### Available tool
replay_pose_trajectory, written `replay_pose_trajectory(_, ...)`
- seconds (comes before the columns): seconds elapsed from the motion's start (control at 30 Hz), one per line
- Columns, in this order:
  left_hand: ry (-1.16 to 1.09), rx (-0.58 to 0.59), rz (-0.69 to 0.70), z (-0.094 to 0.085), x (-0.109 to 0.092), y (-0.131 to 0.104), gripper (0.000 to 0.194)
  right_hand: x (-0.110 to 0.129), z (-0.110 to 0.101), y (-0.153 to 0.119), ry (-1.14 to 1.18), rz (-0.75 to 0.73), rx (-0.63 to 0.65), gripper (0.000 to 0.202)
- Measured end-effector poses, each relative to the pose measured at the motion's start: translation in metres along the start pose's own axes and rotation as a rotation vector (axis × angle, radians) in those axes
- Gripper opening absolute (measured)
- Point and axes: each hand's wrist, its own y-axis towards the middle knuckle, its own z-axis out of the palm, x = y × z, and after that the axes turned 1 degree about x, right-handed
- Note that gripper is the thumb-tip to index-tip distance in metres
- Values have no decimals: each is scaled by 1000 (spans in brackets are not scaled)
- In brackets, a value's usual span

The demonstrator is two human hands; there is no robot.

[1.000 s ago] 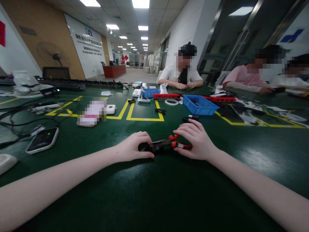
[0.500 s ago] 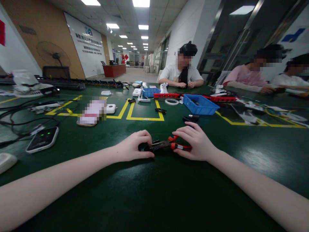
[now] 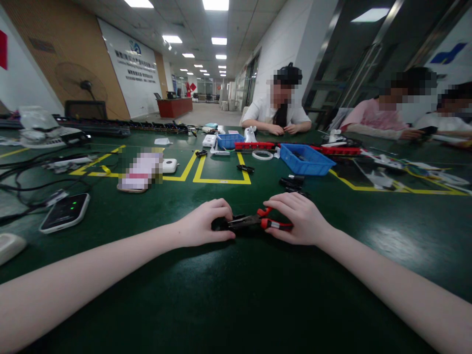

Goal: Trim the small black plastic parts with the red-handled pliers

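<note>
The left hand (image 3: 211, 222), half curled, pinches a small, dark, indistinct part (image 3: 220, 224); the right hand (image 3: 300, 219), loosely bent, holds metal pliers with spread red-and-black handles (image 3: 254, 221); between the hands, their nose apparently meets the part; the step seems to be plier work on it, calling next for a steady left hold and a measured right squeeze.
</note>
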Motion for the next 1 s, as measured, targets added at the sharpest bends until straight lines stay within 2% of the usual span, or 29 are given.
replay_pose_trajectory(0.57,-35,4,-6,0,3,-1,15,2,0,2,31,-6,-8,42)
replay_pose_trajectory(1.0,2,-2,20,1,3,0,15,2,-1,2,75,-9,53,36)
